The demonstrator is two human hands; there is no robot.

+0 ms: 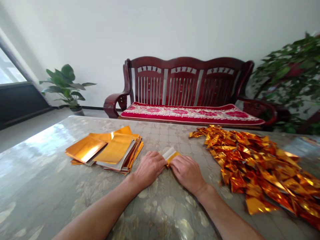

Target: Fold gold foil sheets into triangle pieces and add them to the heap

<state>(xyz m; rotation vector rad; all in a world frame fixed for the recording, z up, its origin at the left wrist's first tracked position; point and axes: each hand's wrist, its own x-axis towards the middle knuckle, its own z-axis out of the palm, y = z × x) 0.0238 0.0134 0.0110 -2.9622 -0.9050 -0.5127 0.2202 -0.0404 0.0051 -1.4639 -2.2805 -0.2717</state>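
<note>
Glossy grey-green cloth with a pale flower print covers the tabletop (pixel 50 186), which fills the lower half of the view. Behind its far edge stands a dark red wooden bench (pixel 185 83) with a red and white cushion (pixel 190 113) on its seat. A leafy plant (pixel 292 73) is at the bench's right end and a smaller potted plant (pixel 65 83) stands on the floor to its left.

On the right of the tabletop sprawls a wide heap of folded gold foil pieces (pixel 260 170). On the left, well apart from it, lies a loose stack of flat gold sheets (pixel 110 150), some showing white undersides.

Between the two, the left hand (pixel 150 168) and right hand (pixel 187 171) rest knuckles up, side by side and almost touching. Each grip is closed, with the fingers curled down onto the near part of a small folded paper (pixel 171 155), gold with a white flap, lying flat on the tabletop. The fingertips are hidden under the knuckles.
</note>
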